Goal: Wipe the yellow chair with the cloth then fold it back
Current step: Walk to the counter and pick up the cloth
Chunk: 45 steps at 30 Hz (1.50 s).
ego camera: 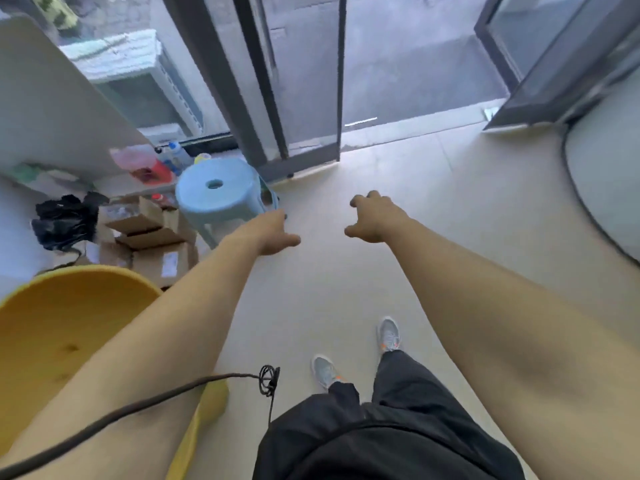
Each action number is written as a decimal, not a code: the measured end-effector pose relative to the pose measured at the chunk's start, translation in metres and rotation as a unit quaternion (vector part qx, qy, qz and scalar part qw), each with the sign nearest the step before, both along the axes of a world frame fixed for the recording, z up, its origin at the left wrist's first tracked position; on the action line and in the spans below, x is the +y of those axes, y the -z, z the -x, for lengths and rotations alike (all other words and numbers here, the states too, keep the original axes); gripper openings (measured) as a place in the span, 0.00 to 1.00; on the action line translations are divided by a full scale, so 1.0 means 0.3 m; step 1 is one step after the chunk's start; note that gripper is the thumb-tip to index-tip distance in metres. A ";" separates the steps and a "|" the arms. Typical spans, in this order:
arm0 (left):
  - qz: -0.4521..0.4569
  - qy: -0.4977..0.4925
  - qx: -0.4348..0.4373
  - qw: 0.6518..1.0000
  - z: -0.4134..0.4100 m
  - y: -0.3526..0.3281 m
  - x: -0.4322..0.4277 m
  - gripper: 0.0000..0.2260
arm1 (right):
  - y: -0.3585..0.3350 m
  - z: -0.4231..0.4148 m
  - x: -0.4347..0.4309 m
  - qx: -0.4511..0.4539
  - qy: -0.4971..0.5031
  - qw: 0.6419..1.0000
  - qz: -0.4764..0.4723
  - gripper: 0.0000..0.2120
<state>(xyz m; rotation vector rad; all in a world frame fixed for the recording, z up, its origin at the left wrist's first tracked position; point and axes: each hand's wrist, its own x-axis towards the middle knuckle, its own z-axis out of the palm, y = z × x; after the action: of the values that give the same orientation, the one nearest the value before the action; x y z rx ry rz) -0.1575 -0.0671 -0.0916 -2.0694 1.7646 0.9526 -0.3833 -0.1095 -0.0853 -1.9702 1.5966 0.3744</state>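
The yellow chair (65,327) fills the lower left, its curved top edge facing me; my left forearm crosses in front of it. My left hand (273,233) is stretched forward over the floor beside the blue stool, fingers loosely apart, holding nothing. My right hand (374,216) is also stretched out ahead, fingers curled downward and apart, empty. No cloth shows anywhere in the view. The picture is blurred by motion.
A light blue plastic stool (221,192) stands ahead on the left. Cardboard boxes (156,244), a black bag (65,220) and bottles (176,154) crowd the left wall. Glass sliding doors (304,81) lie ahead. A round white table edge (602,188) is at right. A black cable (173,389) hangs across my left arm.
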 end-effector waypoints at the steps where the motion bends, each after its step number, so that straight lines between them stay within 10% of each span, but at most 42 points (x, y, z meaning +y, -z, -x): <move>1: -0.002 0.024 0.005 1.000 0.068 0.003 -0.029 0.33 | -0.002 0.076 0.004 0.004 0.029 1.000 -0.002 0.30; 19: 0.042 0.401 0.022 0.915 1.759 -0.114 -0.313 0.32 | -0.076 1.647 0.247 -0.006 0.423 0.906 0.032 0.31; 45: 0.058 0.632 0.103 0.766 3.966 -0.208 -0.668 0.32 | -0.258 3.462 0.192 0.049 0.654 0.754 0.050 0.30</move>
<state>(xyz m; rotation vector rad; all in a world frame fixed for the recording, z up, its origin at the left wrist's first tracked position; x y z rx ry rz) -1.3474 -0.2673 -0.0292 -0.3775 2.6458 0.5779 -1.4221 -0.0518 -0.0079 -0.4715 2.6058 -0.2028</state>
